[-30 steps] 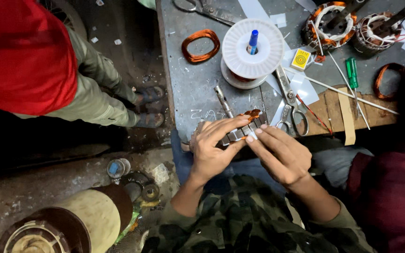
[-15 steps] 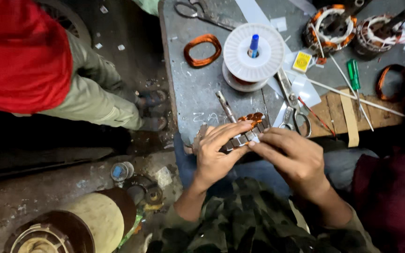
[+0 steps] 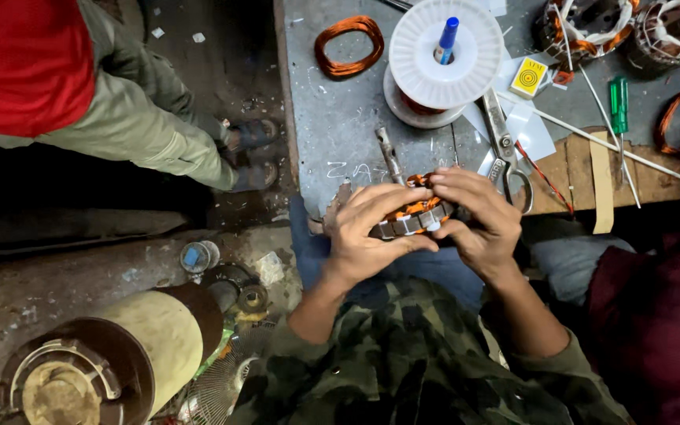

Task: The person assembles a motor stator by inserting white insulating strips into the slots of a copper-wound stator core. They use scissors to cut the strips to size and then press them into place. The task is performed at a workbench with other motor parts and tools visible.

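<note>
Both my hands hold a round motor stator [image 3: 412, 217] with copper windings at the near edge of the grey workbench [image 3: 340, 126]. My left hand [image 3: 367, 232] wraps around its left side with the fingers curled over the top. My right hand [image 3: 478, 220] grips its right side, fingertips pressed on the copper coils. A slim metal tool [image 3: 389, 155] lies on the bench just beyond the stator. Much of the stator is hidden under my fingers.
A white wire spool [image 3: 444, 53] with a blue pen, a loose copper coil [image 3: 349, 45], scissors [image 3: 505, 149], a green screwdriver [image 3: 617, 104] and other stators [image 3: 584, 31] lie on the bench. A person in red [image 3: 49, 79] stands left. A motor housing [image 3: 104, 354] sits on the floor.
My hands have closed in around the stator and pulled it slightly toward me. The view has shifted a little to the right.
</note>
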